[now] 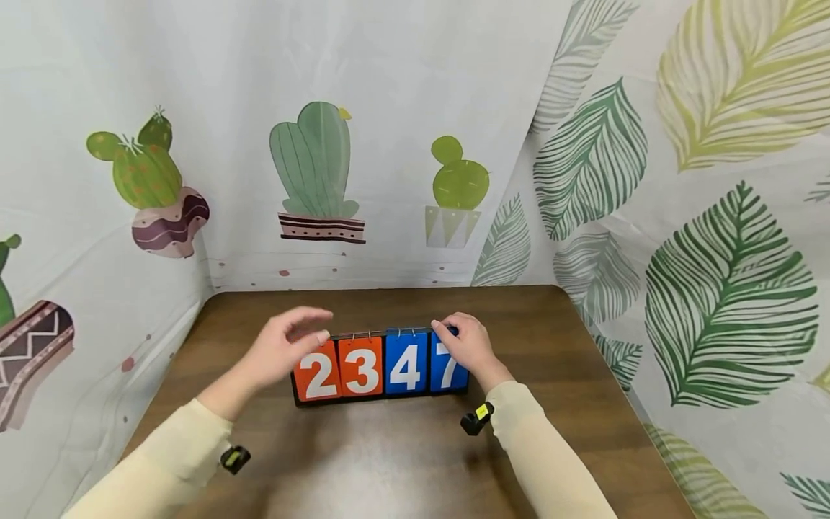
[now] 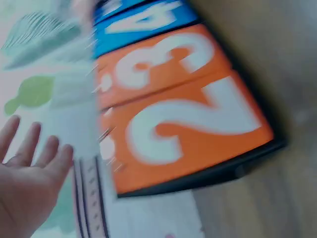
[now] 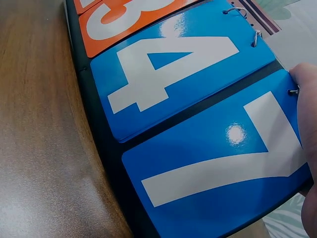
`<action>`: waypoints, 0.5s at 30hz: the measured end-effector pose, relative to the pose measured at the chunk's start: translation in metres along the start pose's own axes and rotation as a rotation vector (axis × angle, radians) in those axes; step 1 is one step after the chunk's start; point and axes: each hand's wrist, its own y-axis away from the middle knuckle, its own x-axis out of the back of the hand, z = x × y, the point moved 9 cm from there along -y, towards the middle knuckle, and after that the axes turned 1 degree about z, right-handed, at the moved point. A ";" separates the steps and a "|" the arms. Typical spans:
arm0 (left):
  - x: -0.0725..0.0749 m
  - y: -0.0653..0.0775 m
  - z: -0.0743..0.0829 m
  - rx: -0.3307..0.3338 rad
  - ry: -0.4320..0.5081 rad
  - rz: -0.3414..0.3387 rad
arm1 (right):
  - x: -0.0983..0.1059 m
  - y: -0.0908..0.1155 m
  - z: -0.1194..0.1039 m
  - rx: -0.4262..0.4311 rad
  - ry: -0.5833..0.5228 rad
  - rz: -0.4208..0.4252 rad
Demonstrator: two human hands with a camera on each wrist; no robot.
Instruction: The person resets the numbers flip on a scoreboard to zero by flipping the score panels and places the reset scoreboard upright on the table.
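A tabletop flip scoreboard (image 1: 384,367) with a black frame stands on the table, its ringed number cards reading 2, 3, 4 and 7. The 2 card (image 2: 193,126) and the 3 card (image 2: 158,67) are orange; the 4 card (image 3: 173,72) and the 7 card (image 3: 218,163) are blue. At the upper right corner, my right hand (image 1: 468,344) grips the scoreboard's top edge, covering part of the 7. Beside the upper left corner hovers my left hand (image 1: 279,346); its fingers are spread and hold nothing, apart from the board in the left wrist view.
The scoreboard is on a brown wooden table (image 1: 389,454) with rounded back corners. Behind it hangs a white curtain (image 1: 402,65) printed with potted cacti; a leaf-patterned curtain (image 1: 609,288) runs along the right side. Small black cameras sit on both wrists.
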 end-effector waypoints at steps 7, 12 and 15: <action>0.025 -0.036 -0.034 0.135 0.084 -0.125 | -0.001 0.000 0.000 -0.007 -0.005 -0.007; 0.010 -0.049 -0.079 0.338 0.232 -0.301 | -0.001 -0.001 0.000 0.003 -0.015 0.003; -0.004 -0.049 -0.099 0.427 0.232 -0.418 | -0.002 -0.001 0.000 0.002 -0.010 0.000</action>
